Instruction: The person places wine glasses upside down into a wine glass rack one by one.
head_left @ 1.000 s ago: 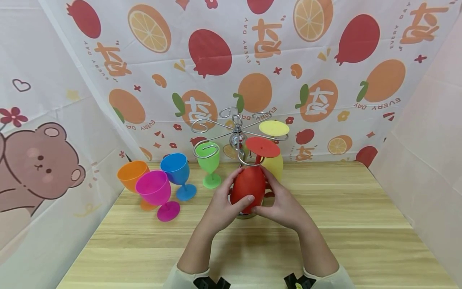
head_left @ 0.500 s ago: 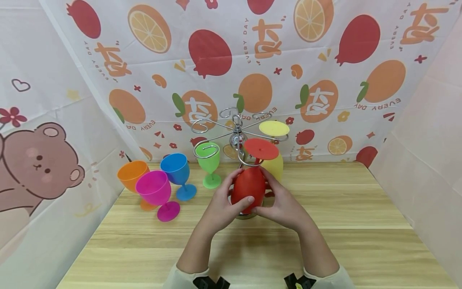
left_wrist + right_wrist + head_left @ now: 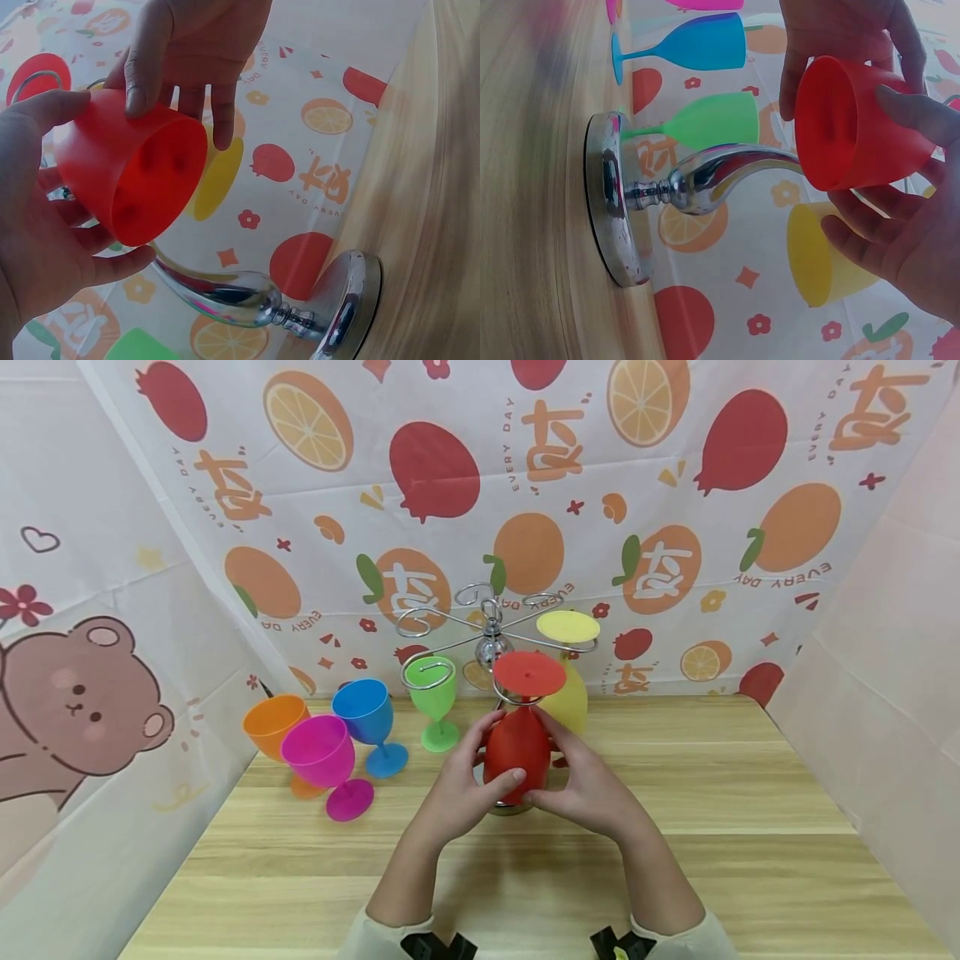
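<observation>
With fingers point(image 3: 120, 265) curved round from both sides, grips the red goblet point(image 3: 519, 756) between left hand point(image 3: 467, 783) and right hand point(image 3: 588, 785). Rests both thumbs point(image 3: 512, 779) on the near side, tips close together. Holds it upside down, open mouth toward the table point(image 3: 675, 885), red foot point(image 3: 529, 672) uppermost, just above a front wire loop point(image 3: 516, 703) of the metal rack point(image 3: 492, 652). Cannot tell about contact with the wire. Has the rack's curved chrome post point(image 3: 705, 176) close by, on a round base point(image 3: 607, 199) standing on the table.

Behind and slightly to the right, has a yellow goblet point(image 3: 567, 697), also upside down, its foot just above another wire arm.

To the left, has four upright goblets: green point(image 3: 437, 697) nearest the rack, then blue point(image 3: 363, 712), magenta point(image 3: 318, 752) in front, and orange point(image 3: 273, 724) partly hidden behind magenta. Wears pale sleeves point(image 3: 693, 939); faces a fruit-printed cloth point(image 3: 570, 547).
</observation>
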A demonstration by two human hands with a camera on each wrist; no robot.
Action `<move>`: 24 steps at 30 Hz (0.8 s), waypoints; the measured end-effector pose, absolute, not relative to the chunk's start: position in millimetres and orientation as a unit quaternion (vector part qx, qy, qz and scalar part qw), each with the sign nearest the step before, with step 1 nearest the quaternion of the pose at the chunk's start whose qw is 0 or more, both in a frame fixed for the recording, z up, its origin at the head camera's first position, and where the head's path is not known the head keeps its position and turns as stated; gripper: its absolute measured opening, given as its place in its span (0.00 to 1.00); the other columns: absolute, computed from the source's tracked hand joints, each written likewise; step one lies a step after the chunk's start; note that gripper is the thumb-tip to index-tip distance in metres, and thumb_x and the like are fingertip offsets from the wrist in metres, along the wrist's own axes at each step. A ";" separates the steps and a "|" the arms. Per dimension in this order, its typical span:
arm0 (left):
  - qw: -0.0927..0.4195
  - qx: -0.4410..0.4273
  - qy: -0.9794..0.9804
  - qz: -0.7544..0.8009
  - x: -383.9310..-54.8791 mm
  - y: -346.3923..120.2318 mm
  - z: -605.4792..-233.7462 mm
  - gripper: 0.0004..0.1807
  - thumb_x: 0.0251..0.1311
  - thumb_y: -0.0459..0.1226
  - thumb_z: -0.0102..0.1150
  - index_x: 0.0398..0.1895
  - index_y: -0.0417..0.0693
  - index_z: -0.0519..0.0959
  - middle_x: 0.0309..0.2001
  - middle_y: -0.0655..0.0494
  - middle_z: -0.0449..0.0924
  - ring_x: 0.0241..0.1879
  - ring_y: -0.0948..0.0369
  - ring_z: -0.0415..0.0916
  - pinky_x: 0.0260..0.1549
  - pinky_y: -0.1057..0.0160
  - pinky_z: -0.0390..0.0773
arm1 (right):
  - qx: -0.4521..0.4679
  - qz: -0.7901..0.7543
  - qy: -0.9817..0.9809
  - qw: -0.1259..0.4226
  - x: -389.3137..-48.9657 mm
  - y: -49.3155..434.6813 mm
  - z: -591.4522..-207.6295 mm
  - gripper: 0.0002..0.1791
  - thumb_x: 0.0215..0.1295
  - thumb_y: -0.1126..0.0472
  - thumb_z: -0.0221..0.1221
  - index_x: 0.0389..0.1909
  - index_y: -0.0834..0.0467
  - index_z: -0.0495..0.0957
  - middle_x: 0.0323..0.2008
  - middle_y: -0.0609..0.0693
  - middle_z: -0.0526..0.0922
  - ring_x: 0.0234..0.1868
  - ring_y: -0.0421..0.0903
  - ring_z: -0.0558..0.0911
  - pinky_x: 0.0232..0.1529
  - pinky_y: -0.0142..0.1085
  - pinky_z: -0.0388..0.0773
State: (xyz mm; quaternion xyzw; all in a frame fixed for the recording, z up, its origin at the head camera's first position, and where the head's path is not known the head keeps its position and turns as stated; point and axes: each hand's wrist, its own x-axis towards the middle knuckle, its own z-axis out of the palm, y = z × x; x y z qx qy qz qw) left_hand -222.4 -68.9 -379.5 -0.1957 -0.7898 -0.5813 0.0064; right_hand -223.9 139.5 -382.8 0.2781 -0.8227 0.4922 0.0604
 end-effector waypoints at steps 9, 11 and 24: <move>0.004 -0.210 -0.790 -0.576 -223.6 -68.9 -381.9 0.45 0.55 0.45 0.71 0.73 0.71 0.57 0.65 0.64 0.67 0.66 0.56 0.65 0.55 0.48 0.79 | 0.282 0.485 -0.826 0.063 -223.0 140.7 -382.7 0.60 0.47 0.60 0.76 0.75 0.31 0.50 0.67 0.37 0.66 0.65 0.42 0.69 0.52 0.41 0.80; 0.005 -0.208 -0.789 -0.578 -223.3 -68.2 -382.6 0.45 0.54 0.44 0.72 0.73 0.72 0.57 0.65 0.65 0.67 0.66 0.56 0.65 0.54 0.48 0.79 | 0.281 0.484 -0.826 0.063 -222.9 140.9 -383.0 0.60 0.46 0.60 0.76 0.75 0.31 0.50 0.67 0.37 0.66 0.65 0.42 0.69 0.52 0.41 0.80; 0.005 -0.207 -0.790 -0.578 -222.5 -63.9 -386.1 0.46 0.56 0.43 0.70 0.76 0.65 0.56 0.67 0.66 0.65 0.67 0.56 0.64 0.54 0.48 0.79 | 0.271 0.487 -0.828 0.057 -222.8 142.8 -381.4 0.58 0.48 0.57 0.75 0.74 0.30 0.50 0.68 0.37 0.65 0.66 0.44 0.68 0.53 0.43 0.79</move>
